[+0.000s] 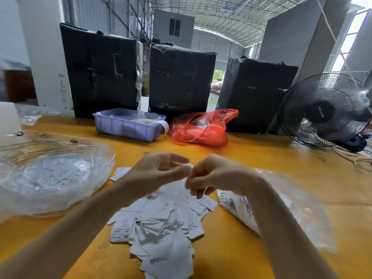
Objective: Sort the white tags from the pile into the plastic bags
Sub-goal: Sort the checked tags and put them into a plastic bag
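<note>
A loose pile of white tags (161,226) lies on the yellow table (251,158) in front of me. My left hand (159,170) and my right hand (211,174) meet just above the pile's far end. Both pinch a small white tag (188,168) between their fingertips; motion blur hides the exact hold. One clear plastic bag (52,178) with tags inside lies at the left. A second clear plastic bag (285,206) holding tags lies at the right, beside my right forearm.
A lilac plastic bin (128,127) and a red plastic bag (201,129) sit at the table's far side before three black-wrapped boxes (181,77). A black fan (326,111) stands at the far right, with cords trailing on the table.
</note>
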Demonstrator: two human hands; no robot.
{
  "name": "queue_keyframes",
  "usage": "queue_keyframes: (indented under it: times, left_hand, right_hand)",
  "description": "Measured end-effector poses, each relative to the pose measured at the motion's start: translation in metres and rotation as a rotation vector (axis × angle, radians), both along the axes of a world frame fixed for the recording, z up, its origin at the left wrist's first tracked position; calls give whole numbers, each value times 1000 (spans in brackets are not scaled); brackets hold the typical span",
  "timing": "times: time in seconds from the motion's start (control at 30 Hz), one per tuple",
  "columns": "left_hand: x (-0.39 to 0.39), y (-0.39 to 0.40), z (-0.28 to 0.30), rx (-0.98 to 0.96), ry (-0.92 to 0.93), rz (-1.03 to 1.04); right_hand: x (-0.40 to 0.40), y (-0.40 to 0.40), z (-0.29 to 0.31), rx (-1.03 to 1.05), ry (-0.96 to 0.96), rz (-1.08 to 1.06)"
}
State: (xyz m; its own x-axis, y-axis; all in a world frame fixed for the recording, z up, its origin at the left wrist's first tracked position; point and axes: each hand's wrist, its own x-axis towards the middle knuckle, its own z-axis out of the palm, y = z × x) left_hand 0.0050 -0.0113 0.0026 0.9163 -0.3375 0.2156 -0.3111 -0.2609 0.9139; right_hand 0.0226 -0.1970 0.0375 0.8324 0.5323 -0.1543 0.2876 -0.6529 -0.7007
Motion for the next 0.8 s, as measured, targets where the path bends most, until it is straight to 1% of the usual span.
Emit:
queue_keyframes:
  times: [0.07,0.17,0.23,0.3,0.37,0.47,0.57,0.6,0.7,0.73,0.8]
  left_hand:
    - [3,5,-6,97,47,43]
    - [11,11,-17,174,107,157]
    - [17,19,-20,167,120,263]
    - [22,27,-21,90,128,350]
    - [27,33,-22,2,121,409]
    - [32,36,-25,-99,78,495]
    - [36,37,-28,-133,57,538]
    - [36,37,-29,-139,55,539]
    - [38,36,-32,-144,59,527]
    - [38,36,-33,-139,63,524]
    - [39,36,-34,-134,72,522]
  right_hand:
    - [5,7,-11,-5,-9,-12]
    - [14,13,-21,166,-68,-140]
    - [23,12,-32,230,-180,-260]
    - [31,12,-47,137,-330,-311]
    - [34,21,-67,55,-416,-259]
    - [30,48,-95,-14,-500,-72]
    - [26,68,-112,-239,-627,182]
    - [25,70,-111,-286,-652,207]
    - [28,66,-107,-334,-699,203]
    - [27,63,-105,-333,-691,201]
    - [26,58,-101,-265,-621,201]
